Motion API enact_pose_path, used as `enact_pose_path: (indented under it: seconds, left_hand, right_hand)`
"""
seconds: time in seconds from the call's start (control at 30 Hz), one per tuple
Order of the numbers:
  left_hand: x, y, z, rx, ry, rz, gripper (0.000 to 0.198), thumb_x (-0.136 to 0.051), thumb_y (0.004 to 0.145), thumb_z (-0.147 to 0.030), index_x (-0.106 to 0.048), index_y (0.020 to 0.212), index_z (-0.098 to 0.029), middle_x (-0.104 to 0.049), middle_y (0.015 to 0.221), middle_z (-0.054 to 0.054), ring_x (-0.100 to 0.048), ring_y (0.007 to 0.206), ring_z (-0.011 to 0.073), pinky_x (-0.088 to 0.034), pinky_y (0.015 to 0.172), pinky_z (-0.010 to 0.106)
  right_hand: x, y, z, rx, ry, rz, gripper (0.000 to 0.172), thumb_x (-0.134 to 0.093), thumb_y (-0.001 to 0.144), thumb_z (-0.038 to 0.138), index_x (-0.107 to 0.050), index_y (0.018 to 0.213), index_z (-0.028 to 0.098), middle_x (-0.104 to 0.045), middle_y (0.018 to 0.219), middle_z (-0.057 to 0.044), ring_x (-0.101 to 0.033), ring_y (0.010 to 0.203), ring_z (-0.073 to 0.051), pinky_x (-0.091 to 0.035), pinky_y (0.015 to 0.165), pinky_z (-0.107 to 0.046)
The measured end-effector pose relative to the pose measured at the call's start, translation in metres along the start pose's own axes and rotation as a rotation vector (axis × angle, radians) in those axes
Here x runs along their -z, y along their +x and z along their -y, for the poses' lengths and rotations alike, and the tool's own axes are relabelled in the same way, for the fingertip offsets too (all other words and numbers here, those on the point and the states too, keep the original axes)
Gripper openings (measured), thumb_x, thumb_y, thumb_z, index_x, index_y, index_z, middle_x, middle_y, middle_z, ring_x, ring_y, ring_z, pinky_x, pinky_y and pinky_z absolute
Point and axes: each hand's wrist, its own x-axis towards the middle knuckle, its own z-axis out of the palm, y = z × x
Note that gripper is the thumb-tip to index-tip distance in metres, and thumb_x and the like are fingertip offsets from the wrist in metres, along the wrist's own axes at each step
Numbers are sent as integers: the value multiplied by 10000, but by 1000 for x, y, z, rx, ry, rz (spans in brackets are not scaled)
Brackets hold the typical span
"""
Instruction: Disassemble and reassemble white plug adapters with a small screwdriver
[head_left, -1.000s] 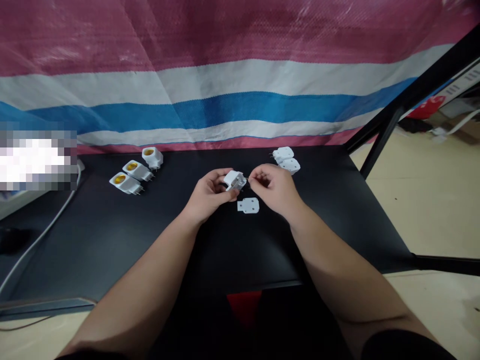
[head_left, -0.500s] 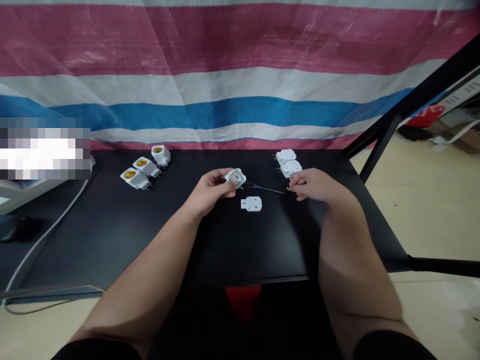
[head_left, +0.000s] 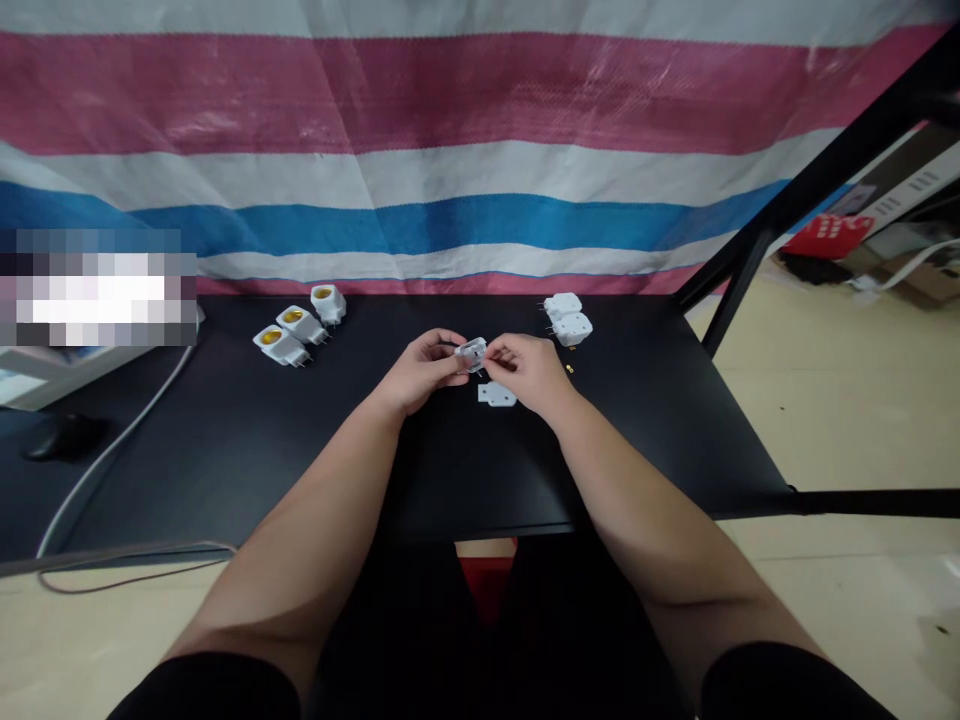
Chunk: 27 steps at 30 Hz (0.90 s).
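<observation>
Head view: the left hand (head_left: pixel 420 372) cups a white plastic plug adapter (head_left: pixel 472 353) above the black bench (head_left: pixel 645 450), apparently presenting it to the right hand (head_left: pixel 527 370), whose fingertips pinch close against it, their hold unclear; a flat white plastic cover (head_left: pixel 496 395) lies just below.

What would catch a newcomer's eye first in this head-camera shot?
The broad pink, white and blue striped tarp fills the top of the view, behind a black table. At the table's centre, the left hand holds a small white plastic housing, with the right hand at it, over a flat white plate. Further left stand three white socket adapters with yellow centres.
</observation>
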Motion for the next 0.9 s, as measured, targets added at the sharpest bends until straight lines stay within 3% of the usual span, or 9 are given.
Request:
enact_pose_path:
  seconds: [0.13, 0.4, 0.6, 0.8, 0.9]
  left_hand:
    - [2, 1, 2, -16, 2, 26, 536, -1012, 658, -197, -681, 1077, -148, -755, 940, 45, -748, 805, 129, -633, 709, 216]
    - [2, 0, 4, -59, 19, 62, 525, -1017, 661, -223, -699, 1071, -140, -750, 980, 42, -753, 842, 127, -653, 741, 224]
    - [1, 0, 3, -42, 2, 93, 499, -1015, 653, -229, -703, 1033, -151, -783, 995, 45, -765, 827, 125, -641, 707, 202]
    - [-1, -3, -2, 43, -107, 153, 437, -982, 670, -168, -729, 1027, -172, -792, 932, 24, -745, 693, 96, -610, 614, 156]
    - [-3, -6, -7, 87, -139, 142, 389, -944, 701, -144, -751, 1038, -174, -784, 919, 17, -725, 644, 83, -604, 595, 152]
  right_hand:
    - [-1, 0, -4, 24, -59, -63, 77, -700, 868, 157, -722, 887, 229, -756, 886, -40, -727, 772, -190, -629, 791, -373]
    - [-3, 1, -8, 113, -148, -29, 65, -658, 962, 208, -712, 925, 219, -686, 949, -56, -674, 780, -182, -597, 776, -369]
    - [-3, 3, -6, -53, -38, -8, 60, -709, 923, 263, -672, 884, 236, -660, 994, -50, -635, 786, -179, -585, 757, -370]
    - [-2, 1, -8, -339, 405, 105, 423, -837, 825, 500, -483, 912, 286, -570, 826, 30, -603, 719, -177, -558, 649, -343]
    - [5, 0, -5, -330, 430, 140, 472, -860, 816, 539, -483, 947, 287, -569, 862, 33, -584, 719, -166, -537, 651, -334]
